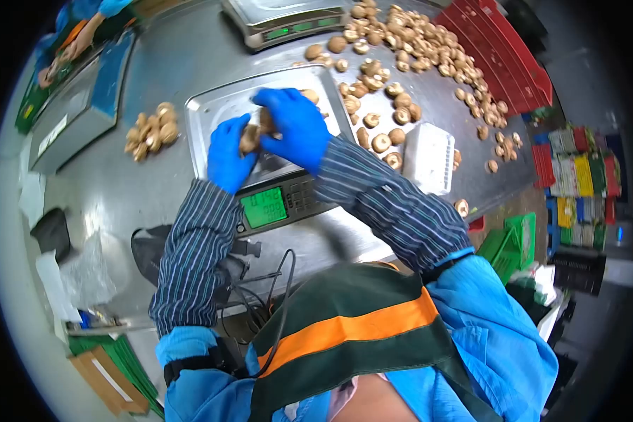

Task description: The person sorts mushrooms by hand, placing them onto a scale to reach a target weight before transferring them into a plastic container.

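A steel table (155, 63) is seen filling the view, its near edge hidden by the person's apron. Red crates (513, 56) are stacked at 2 o'clock, partly cut off. A weighing scale (274, 204) sits at centre; its green readout cannot be read. A loose heap of mushrooms (408, 42) is spread from 12 to 2 o'clock, with a white tray (429, 155) at 3 o'clock and a small pile (151, 130) at 9 o'clock. Above the scale pan (211, 112), the gloved left hand (228, 155) is closed around the held mushrooms (250, 138). The gloved right hand (295, 126) is curled over them, fingertips hidden; its grip cannot be told.
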A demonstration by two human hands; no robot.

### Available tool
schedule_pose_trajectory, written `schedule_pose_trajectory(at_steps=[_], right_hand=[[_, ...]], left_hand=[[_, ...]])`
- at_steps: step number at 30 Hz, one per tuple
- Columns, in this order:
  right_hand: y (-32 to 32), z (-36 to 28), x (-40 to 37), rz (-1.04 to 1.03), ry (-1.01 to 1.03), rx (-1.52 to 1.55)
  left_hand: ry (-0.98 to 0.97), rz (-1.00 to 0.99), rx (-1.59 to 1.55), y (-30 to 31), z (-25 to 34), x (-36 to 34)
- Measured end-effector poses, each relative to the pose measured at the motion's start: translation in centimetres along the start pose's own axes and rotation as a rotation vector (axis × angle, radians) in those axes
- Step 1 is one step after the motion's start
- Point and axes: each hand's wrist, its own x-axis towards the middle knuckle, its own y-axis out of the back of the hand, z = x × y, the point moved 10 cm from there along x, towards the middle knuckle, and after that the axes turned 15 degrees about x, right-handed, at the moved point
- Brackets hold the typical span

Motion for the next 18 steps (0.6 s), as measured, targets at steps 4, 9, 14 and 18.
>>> schedule_pose_trajectory(at_steps=[4,9,14,18], right_hand=[[-7.4,6.4,2.9,-0.426,-0.221,-0.149],[-10.4,7.6,1.7,-0.468,-0.204,-0.219],[-3.9,5.6,2.1,-0.124,-0.052,0.094],[6.7,15.0,0.0,0.291,-0.188,0.208]], left_hand=[[0.134,-0.03,-0.011,-0.2,-0.2,-1.4],[0.262,-0.031,-0.175,-0.1,0.9,-1.9],[0.176,-0.045,-0.28,-1.2,1.0,-1.1],[0.105,-0.146,-0.076,-1.3,0.9,0.8]])
